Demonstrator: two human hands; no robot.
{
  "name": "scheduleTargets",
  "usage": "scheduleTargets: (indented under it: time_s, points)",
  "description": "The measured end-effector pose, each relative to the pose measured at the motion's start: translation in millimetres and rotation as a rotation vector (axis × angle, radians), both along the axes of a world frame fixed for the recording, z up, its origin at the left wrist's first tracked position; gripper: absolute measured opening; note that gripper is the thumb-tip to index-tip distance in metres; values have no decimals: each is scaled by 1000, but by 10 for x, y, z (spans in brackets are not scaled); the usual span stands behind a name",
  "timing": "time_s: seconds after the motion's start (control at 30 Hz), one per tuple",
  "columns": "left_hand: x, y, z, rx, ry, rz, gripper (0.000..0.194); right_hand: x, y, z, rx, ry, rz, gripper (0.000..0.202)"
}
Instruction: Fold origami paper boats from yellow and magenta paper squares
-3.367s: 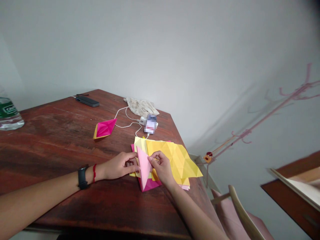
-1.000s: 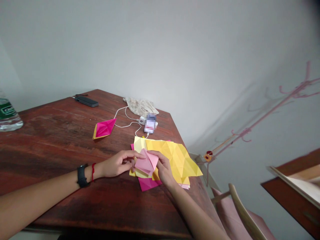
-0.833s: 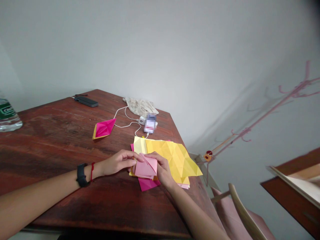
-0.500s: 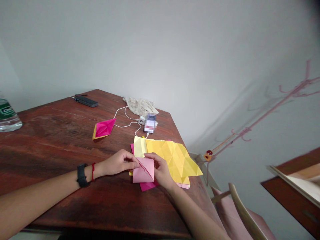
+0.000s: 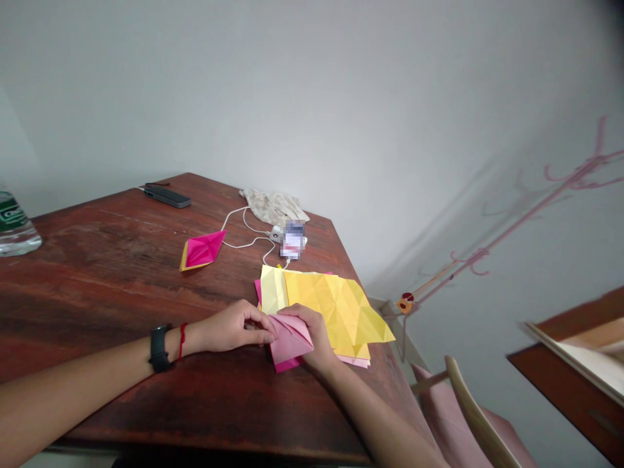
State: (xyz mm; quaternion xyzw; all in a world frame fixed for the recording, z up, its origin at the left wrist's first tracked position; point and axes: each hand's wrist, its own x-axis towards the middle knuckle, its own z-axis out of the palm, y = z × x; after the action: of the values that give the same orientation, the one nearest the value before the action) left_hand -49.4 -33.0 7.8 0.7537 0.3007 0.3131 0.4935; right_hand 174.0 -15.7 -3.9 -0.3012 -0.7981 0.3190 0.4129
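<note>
A folded light pink paper (image 5: 288,344) is held between my two hands near the table's front. My left hand (image 5: 238,328) pinches its left edge with thumb and fingers. At the right side, my right hand (image 5: 312,330) grips the paper, its thumb hidden behind it. Yellow creased sheets (image 5: 336,305) lie beneath and to the right, with a pale yellow sheet (image 5: 273,286) at their left. Part of a magenta sheet (image 5: 287,365) shows below the pink paper. Farther left sits a folded magenta and yellow paper piece (image 5: 203,250).
On the wooden table (image 5: 121,292) are a phone (image 5: 292,242) with white cables, a crumpled cloth (image 5: 273,206), a dark power bank (image 5: 167,195) and a bottle (image 5: 17,224). Right of it stand a chair (image 5: 468,409) and a pink coat rack (image 5: 526,214).
The pink paper has turned and tilted, moving slightly right and down. Both hands have shifted with it and still hold it.
</note>
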Motion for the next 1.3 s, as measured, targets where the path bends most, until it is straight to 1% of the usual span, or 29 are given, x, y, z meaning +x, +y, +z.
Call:
scheduleTargets:
  time_s: [0.13,0.2,0.27,0.37,0.47,0.63,0.77,0.87,0.93,1.0,1.07,1.13,1.23,1.3]
  points:
    - [4,26,-3,-46,-70,66,29,2,14,-8,-12,26,-68,24]
    - [9,38,-23,-91,-128,127,34,-3,21,-12,-31,40,-99,24]
    - [16,48,-53,-159,-199,157,39,-17,16,-21,-46,35,-110,24]
    - [25,56,-103,-275,-246,137,41,-55,-15,-40,-43,6,-116,21]
    - [28,62,-126,-334,-189,127,47,-92,-49,-47,-22,-12,-109,17]
    - [17,68,-81,-316,-131,137,45,-101,-71,-24,-44,-9,-131,14]
    - [8,63,-52,-277,-169,162,39,-60,-71,-9,-153,48,-85,17]
    - [-1,66,-54,-258,-202,216,37,-30,-37,-22,-230,136,-68,24]
    - [-10,70,-50,-241,-217,261,36,-22,7,-40,-249,199,-109,23]
    - [-19,69,-33,-211,-217,293,35,-27,57,-59,-236,226,-172,17]
    - [-22,56,-6,-172,-207,302,33,-39,97,-79,-205,195,-229,11]
    - [-15,29,18,-144,-193,276,31,-55,111,-96,-176,124,-258,9]
    - [15,-24,28,-142,-186,210,29,-76,82,-106,-147,30,-251,11]
    - [40,-53,25,-135,-196,210,28,-83,43,-94,-127,-11,-215,16]
